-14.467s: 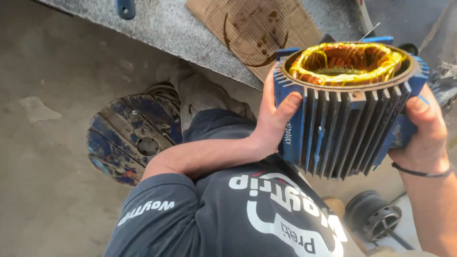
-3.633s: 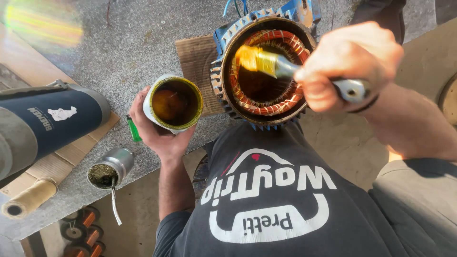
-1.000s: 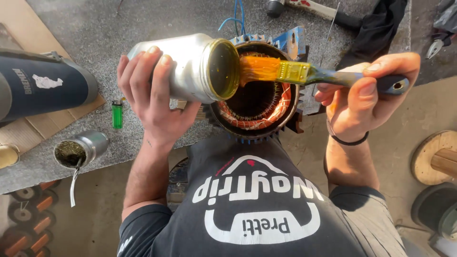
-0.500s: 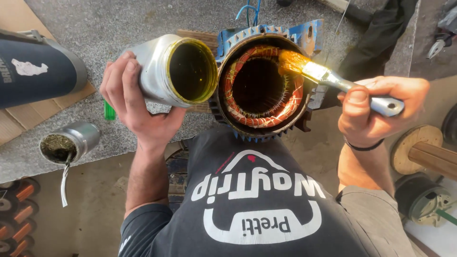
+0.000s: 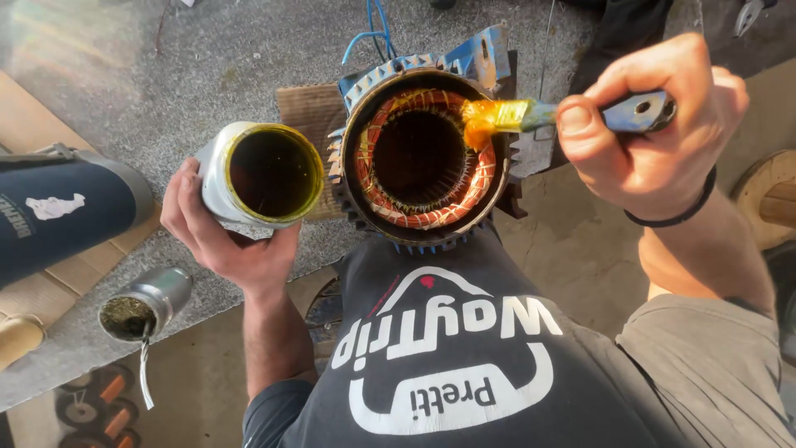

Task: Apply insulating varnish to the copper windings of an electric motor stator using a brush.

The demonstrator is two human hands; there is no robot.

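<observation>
My left hand [image 5: 224,241] grips a white tin can [image 5: 261,176] tilted toward me, its inside coated with dark amber varnish. To its right a blue finned motor stator [image 5: 419,162] stands on end on a grey stone bench [image 5: 207,58], its copper windings showing in a ring. My right hand [image 5: 655,133] holds a paintbrush [image 5: 518,116] by the handle. The wet yellow bristles touch the upper right of the windings.
A dark blue cylindrical flask [image 5: 58,211] lies at the left on cardboard. A small metal cup [image 5: 141,303] with a metal straw stands near the bench's front edge. Blue wires [image 5: 373,25] leave the stator's far side. A wooden spool [image 5: 771,199] sits at the right.
The can has come down and left, away from the brush. My right hand has carried the brush from the can to the stator's windings.
</observation>
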